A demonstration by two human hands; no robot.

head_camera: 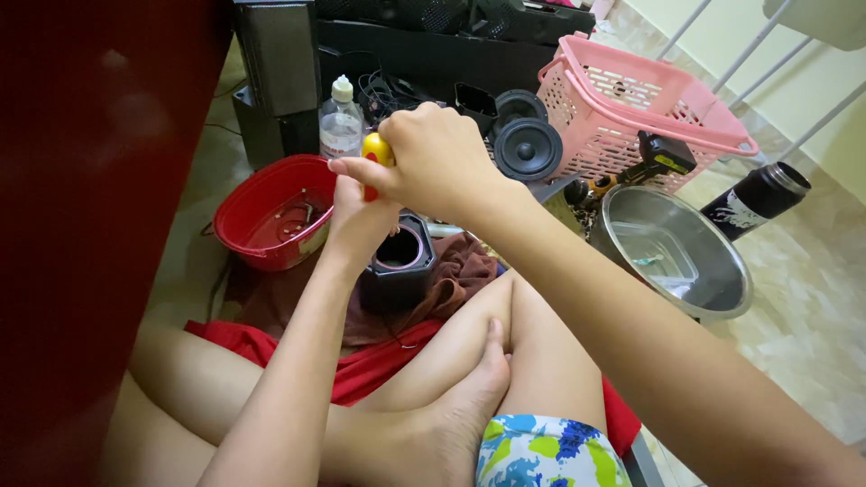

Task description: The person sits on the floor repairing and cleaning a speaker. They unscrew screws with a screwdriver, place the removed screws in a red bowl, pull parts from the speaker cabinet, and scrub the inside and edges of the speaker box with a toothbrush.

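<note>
Seated person, legs crossed on the floor, working over a small black speaker housing that stands on a brown cloth just in front of the knees. The right hand is closed around the yellow handle of a screwdriver, held upright above the housing. The left hand sits directly below it, curled against the housing's near-left side and the tool's red shank; whether its fingers grip the shank cannot be told. To the left of the housing lies a red plastic bowl; behind it stands a clear plastic bottle. To the right are loose black speaker cones, a pink laundry basket, a steel bowl and a black flask.
</note>
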